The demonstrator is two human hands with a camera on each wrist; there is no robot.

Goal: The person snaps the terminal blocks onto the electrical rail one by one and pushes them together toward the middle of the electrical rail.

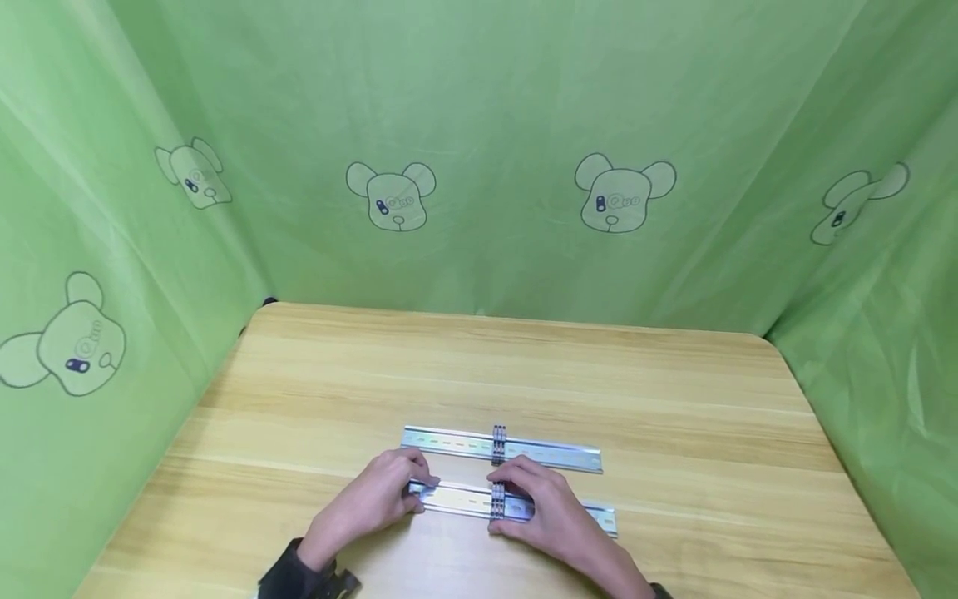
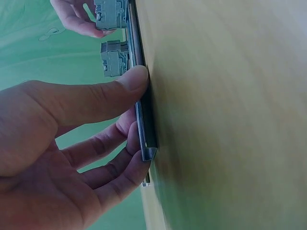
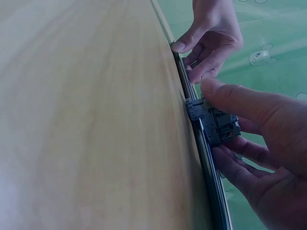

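Note:
Nearer to me on the table lies a slotted metal DIN rail, with a small stack of grey terminal blocks standing across it near the middle. My left hand pinches this rail's left end, thumb on the near edge and fingers on the far edge. Around the terminal blocks, my right hand holds with thumb in front and fingers behind. The right wrist view shows the block from its side, seated against the rail, its foot next to the rail's edge.
Behind it, roughly parallel, a second DIN rail carries a similar stack of terminal blocks. Both rails lie on a wood-grain table. A green curtain with bear-head prints surrounds the back and sides.

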